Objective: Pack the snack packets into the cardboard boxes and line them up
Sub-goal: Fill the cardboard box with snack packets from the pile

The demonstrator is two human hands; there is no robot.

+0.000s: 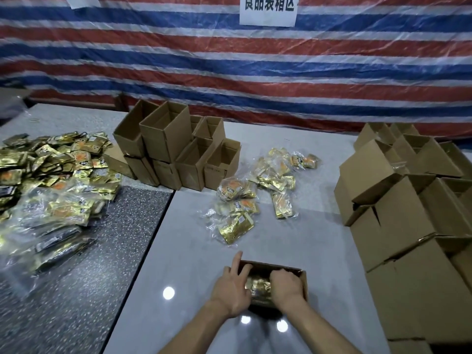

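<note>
Two bare forearms reach in from the bottom edge over a pale grey glossy worktop (301, 241). Near its front edge sits a small open brown cardboard box (273, 266) with gold foil snack packets (259, 286) inside it. The left hand (231, 290) rests at the box's left wall, fingers straight and spread, forefinger pointing away along the rim. The right hand (286, 284) is in the box, its fingers curled down over the packets. Its fingertips are hidden inside. The wrists cover the box's near wall.

At the middle of the worktop lies a scatter of clear plastic bags (252, 200) holding more gold packets, each with an orange patch and dark print too small to read. Along the right edge rises a stack of larger plain brown cartons (408, 226), cut off by the frame. Towards the far left corner stand small open empty boxes (178, 154), stacked two high. Faint print on one front cannot be read. An adjoining dark speckled worktop (115, 251) on the left carries a big heap of gold packets (51, 175), some bagged, blurred towards the frame edge.

Behind hangs a red, white and blue striped tarpaulin (229, 67). A white paper sign (268, 11) on it bears black Chinese characters with their tops cropped, seemingly 食品装相区.
</note>
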